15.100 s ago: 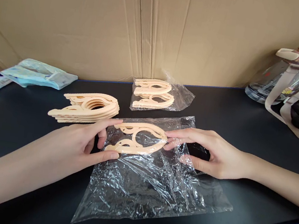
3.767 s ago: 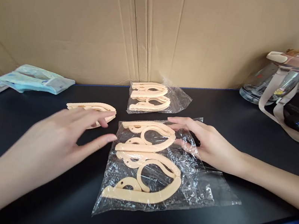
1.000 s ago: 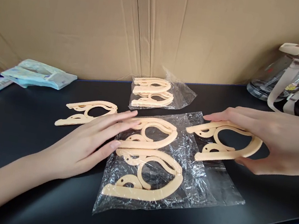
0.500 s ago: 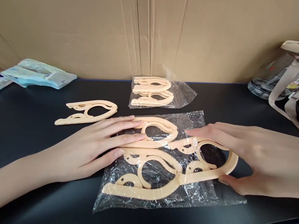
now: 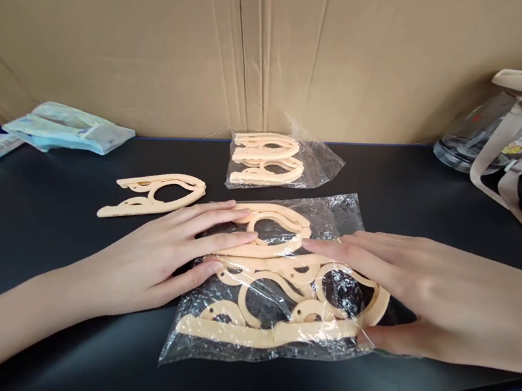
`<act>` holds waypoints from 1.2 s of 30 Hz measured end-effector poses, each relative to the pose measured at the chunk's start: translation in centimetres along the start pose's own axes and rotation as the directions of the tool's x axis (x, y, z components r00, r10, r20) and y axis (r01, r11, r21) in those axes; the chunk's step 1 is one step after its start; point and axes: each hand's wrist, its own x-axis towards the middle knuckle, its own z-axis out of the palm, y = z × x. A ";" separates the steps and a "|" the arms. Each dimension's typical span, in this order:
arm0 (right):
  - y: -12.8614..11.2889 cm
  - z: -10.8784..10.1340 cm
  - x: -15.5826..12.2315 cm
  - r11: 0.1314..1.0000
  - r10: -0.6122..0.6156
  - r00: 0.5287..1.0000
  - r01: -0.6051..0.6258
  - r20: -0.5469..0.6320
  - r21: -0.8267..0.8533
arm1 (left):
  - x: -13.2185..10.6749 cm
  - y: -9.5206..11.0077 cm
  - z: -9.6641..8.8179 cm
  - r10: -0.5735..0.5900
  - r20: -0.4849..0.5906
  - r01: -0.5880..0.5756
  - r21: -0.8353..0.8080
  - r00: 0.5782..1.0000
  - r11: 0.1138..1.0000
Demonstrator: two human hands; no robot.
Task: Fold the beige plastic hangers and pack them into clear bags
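A clear plastic bag lies flat in front of me with several folded cream folding hangers in or on it. My left hand rests with stretched fingers on the bag's left side, touching the upper folding hanger. My right hand grips the rounded end of another folding hanger, fingertips along its upper side and thumb at its lower edge. This hanger overlaps a lower folding hanger. Shiny film covers part of it; how far it is inside the bag I cannot tell.
One loose folding hanger lies left of the bag. Behind is a second bag of hangers. Tissue packs lie at the back left. A clear bottle with a strap leans at the right. Cardboard stands behind the black table.
My right hand has slid the hanger left and slightly toward me, so it now overlaps the lower hanger more. My left hand has stayed almost in place.
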 end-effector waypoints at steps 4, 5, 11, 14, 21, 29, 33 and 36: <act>0.6 -0.2 -1.1 0.999 -0.006 0.999 0.007 0.048 -0.037 | 0.0 0.1 0.1 -0.007 0.008 0.007 0.002 1.000 1.000; 0.7 -0.2 -1.3 0.999 -0.008 0.999 0.010 0.054 -0.034 | 0.0 0.1 0.1 -0.006 0.010 0.006 0.002 1.000 1.000; 0.4 -0.6 -1.0 0.998 0.046 0.998 -0.047 0.048 0.029 | 0.0 0.0 0.0 -0.001 0.009 0.001 -0.001 1.000 1.000; 0.6 -0.7 -0.9 0.998 0.032 0.998 -0.035 0.061 0.047 | 0.1 -0.1 0.0 0.016 0.034 -0.017 0.015 0.999 1.000; 0.8 -0.7 -1.4 1.000 -0.005 0.994 0.006 0.106 -0.007 | 0.1 -0.4 -0.2 0.036 0.072 -0.041 0.056 0.997 0.998; 0.0 -0.3 -1.0 1.000 0.023 0.998 -0.023 0.065 0.006 | -0.1 -0.1 0.0 0.015 0.041 -0.016 0.027 0.999 1.000; -0.3 -0.5 0.0 0.996 0.003 0.999 -0.007 0.051 0.089 | -0.1 -0.3 -0.1 0.043 0.062 -0.046 0.040 0.997 0.998; -0.8 -0.6 1.1 0.987 -0.003 0.996 -0.010 0.084 0.159 | -0.3 -0.3 -0.4 0.037 0.083 -0.039 0.025 0.996 0.999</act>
